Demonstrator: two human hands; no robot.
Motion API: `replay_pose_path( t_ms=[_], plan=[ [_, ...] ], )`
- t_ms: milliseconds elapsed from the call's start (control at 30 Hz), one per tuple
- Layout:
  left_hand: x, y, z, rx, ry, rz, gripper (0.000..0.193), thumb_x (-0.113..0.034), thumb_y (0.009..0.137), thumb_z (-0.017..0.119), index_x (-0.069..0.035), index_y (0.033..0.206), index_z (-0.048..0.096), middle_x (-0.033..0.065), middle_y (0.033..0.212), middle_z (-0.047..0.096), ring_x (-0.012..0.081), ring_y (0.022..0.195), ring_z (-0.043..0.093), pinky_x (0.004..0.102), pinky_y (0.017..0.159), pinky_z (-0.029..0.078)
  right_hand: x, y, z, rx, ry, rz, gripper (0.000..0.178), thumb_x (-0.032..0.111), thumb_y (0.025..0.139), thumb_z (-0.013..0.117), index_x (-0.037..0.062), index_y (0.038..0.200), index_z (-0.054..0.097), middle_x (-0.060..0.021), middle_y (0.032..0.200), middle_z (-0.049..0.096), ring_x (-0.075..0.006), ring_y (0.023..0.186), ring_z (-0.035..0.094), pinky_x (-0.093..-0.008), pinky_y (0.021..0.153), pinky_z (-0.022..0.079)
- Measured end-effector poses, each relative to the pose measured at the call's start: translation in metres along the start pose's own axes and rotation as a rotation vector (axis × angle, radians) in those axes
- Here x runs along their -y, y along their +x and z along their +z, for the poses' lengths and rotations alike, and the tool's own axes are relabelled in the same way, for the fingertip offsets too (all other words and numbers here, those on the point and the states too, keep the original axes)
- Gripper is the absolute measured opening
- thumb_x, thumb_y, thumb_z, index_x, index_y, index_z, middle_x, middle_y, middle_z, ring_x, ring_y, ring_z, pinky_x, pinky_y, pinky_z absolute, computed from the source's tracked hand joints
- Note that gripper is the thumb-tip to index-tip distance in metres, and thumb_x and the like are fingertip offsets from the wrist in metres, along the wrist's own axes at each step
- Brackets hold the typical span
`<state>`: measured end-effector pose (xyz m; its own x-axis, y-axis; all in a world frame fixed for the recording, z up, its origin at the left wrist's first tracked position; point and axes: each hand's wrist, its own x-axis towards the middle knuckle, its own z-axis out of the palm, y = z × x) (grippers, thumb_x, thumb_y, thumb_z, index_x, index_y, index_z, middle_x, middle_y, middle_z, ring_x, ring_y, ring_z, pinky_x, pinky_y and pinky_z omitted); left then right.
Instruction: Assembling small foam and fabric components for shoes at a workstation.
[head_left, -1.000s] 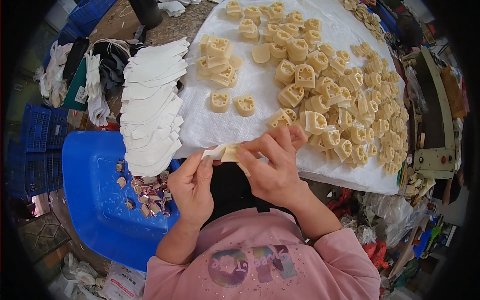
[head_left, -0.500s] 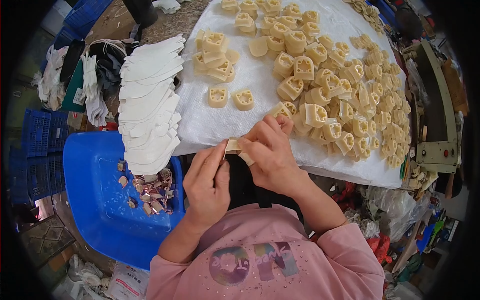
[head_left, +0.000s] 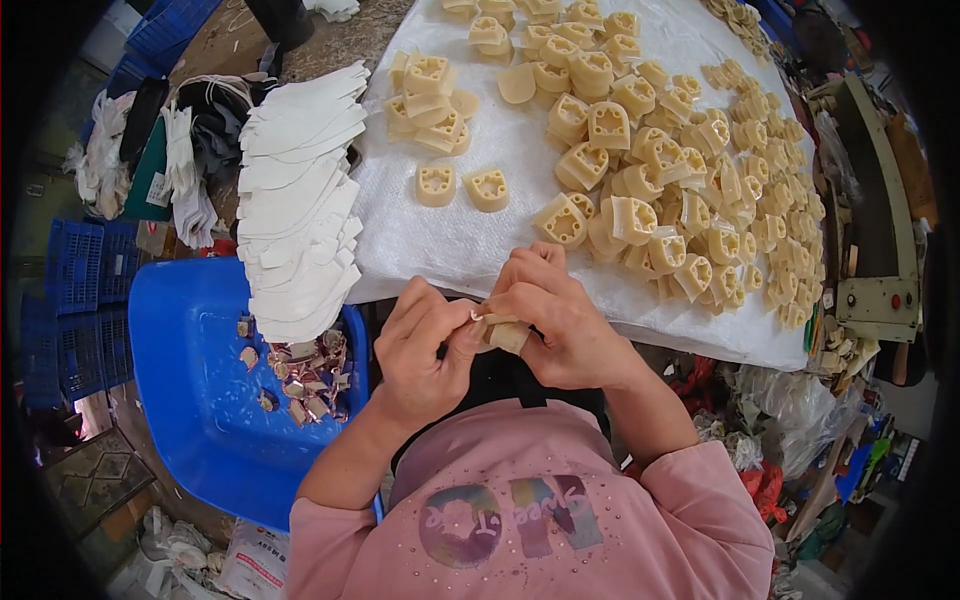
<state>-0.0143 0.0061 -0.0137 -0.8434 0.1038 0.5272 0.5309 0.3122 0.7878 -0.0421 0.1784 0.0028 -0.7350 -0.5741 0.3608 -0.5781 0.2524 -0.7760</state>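
In front of my chest, my right hand grips a small beige shoe-heel block, its fingers wrapped round the far side and the thumb behind. My left hand is closed beside it, thumb and forefinger pinched on a thin pale edge at the block's left side. Whether that edge is part of the block or a separate strip I cannot tell. Just beyond my hands, two similar heel blocks lie apart on the white woven sheet, their hollow, holed faces up.
A large heap of heel blocks covers the sheet's right side; a smaller pile stands at far left. White cut strips overlap along the table's left edge. Below them, a blue basin holds small scrap-like pieces. Plastic bags lie at right.
Both hands have come slightly nearer my body, the right one also to the right. The block has turned between the fingers, and the left hand's fingers have curled into a tighter pinch.
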Motion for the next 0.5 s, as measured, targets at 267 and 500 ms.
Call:
replay_pose_path(
  t_ms=[267, 500],
  plan=[
    [-0.002, 0.005, 0.001, 0.073, 0.046, 0.046, 0.008, 0.0, 0.075, 0.066, -0.001, 0.073, 0.059, 0.0082, 0.06, 0.049, 0.0234, 0.056, 0.043, 0.0317, 0.051, 0.036, -0.005, -0.007, 0.006, 0.039, -0.01, 0.005, 0.026, -0.007, 0.061, 0.058, 0.0079, 0.083, 0.056, -0.0049, 0.078, 0.048, -0.0216, 0.081, 0.046, -0.0352, 0.076, 0.027],
    [-0.004, -0.001, -0.009, -0.064, 0.17, 0.106, 0.022, 0.005, 0.062, 0.07, -0.006, 0.08, 0.065, 0.0034, 0.07, 0.053, 0.0223, 0.071, 0.049, 0.0302, 0.063, 0.04, 0.005, 0.0, 0.003, -0.118, -0.16, -0.1, 0.027, 0.002, 0.066, 0.068, 0.007, 0.092, 0.06, -0.0037, 0.094, 0.058, -0.0222, 0.083, 0.048, -0.0382, 0.079, 0.03]
  ],
)
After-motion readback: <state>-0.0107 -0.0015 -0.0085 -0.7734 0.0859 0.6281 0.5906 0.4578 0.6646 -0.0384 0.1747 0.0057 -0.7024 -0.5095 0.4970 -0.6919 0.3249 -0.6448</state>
